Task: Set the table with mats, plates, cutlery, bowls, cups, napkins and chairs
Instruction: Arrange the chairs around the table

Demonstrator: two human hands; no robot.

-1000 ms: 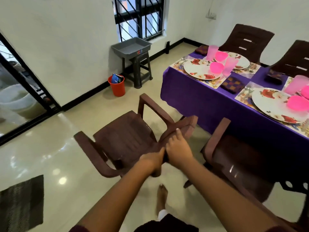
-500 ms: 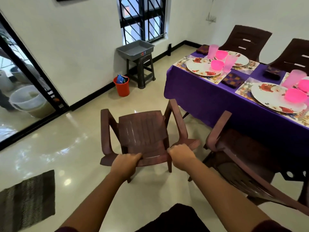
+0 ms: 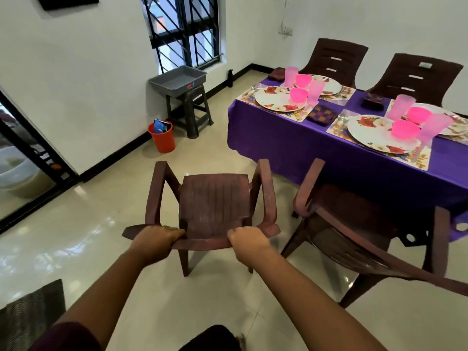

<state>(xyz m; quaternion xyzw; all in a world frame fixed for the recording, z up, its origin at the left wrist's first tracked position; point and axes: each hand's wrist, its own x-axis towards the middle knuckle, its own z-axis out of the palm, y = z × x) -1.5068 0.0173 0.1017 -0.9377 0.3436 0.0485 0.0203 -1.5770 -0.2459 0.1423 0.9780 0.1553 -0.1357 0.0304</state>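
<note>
Both hands, left hand (image 3: 154, 240) and right hand (image 3: 247, 243), grip the brown chair (image 3: 215, 201) backrest top (seat pointing away, front-to-back axis toward the far wall), now squarer than before.

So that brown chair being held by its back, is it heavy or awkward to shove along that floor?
Probably light: the chair looks like thin moulded plastic, and the left hand and right hand grip only its back. It likely slides easily on the glossy floor. Pushed high up, it might tip.
</note>
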